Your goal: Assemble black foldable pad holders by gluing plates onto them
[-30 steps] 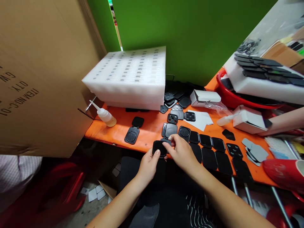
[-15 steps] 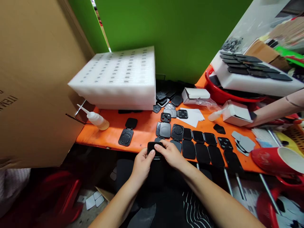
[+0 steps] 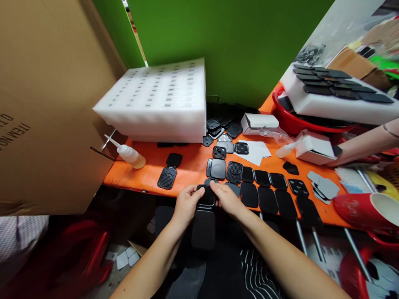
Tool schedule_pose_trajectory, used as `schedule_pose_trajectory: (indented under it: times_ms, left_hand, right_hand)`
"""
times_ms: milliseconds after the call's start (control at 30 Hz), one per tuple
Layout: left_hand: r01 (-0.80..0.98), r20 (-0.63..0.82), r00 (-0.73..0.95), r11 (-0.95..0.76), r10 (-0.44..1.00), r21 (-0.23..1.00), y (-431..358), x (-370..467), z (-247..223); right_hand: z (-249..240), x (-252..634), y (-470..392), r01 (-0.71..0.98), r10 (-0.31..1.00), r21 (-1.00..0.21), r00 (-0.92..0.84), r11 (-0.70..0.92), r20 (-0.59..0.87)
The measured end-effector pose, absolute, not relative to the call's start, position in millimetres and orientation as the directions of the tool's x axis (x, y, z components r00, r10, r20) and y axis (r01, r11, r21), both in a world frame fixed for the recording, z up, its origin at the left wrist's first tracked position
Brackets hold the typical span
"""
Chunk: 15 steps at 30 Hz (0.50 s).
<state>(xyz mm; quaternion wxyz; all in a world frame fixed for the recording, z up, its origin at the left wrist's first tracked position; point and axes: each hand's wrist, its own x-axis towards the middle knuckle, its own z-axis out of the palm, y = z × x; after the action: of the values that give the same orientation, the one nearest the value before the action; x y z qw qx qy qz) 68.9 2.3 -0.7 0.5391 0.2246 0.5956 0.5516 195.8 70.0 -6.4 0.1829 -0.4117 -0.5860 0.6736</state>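
A black hinged compact case point(image 3: 203, 231) hangs unfolded over the table's front edge, its larger flap pointing down towards my lap. My left hand point(image 3: 186, 204) grips the upper half at its left side, thumb on the face. At the right side, my right hand point(image 3: 227, 200) pinches the same half, its thumb near the top corner. Just beyond my fingers lie a grey-faced case point(image 3: 217, 169) and a case with a woven-pattern inside point(image 3: 234, 172). A row of opened black cases point(image 3: 266, 199) extends to the right.
A white foam block point(image 3: 156, 118) stands at the back left of the orange table point(image 3: 145, 178). Near it are a glue bottle point(image 3: 132, 156) and an unfolded case point(image 3: 167, 177). On the right are a red mug point(image 3: 352, 207), grey plates point(image 3: 324, 186) and a red basin point(image 3: 307, 124).
The case's lower flap now hangs fully in sight below my hands. My right thumb has shifted from the middle of the upper half to its top right corner.
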Motion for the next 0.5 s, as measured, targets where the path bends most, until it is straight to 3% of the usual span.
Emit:
schedule_pose_trajectory:
  times_ms: [67,167,267,500]
  left_hand:
    - [-0.321,-0.387,-0.328,0.283,0.862,0.904,4,70,-1]
    - [-0.294,-0.371,-0.354,0.275,0.858,0.915,5,72,-1]
    - [-0.256,-0.361,-0.352,0.282,0.864,0.925,5,72,2]
    - [-0.259,-0.372,-0.231,0.312,0.899,0.914,5,74,3]
  right_hand:
    - [-8,199,68,0.237,0.687,-0.913,-0.603,-0.331,-0.405]
    - [-4,205,63,0.164,0.639,-0.939,-0.696,-0.302,-0.327]
    - [-1,208,60,0.119,0.683,-0.971,-0.693,-0.205,-0.23]
    - [-10,208,61,0.175,0.791,-0.956,-0.536,-0.236,-0.294]
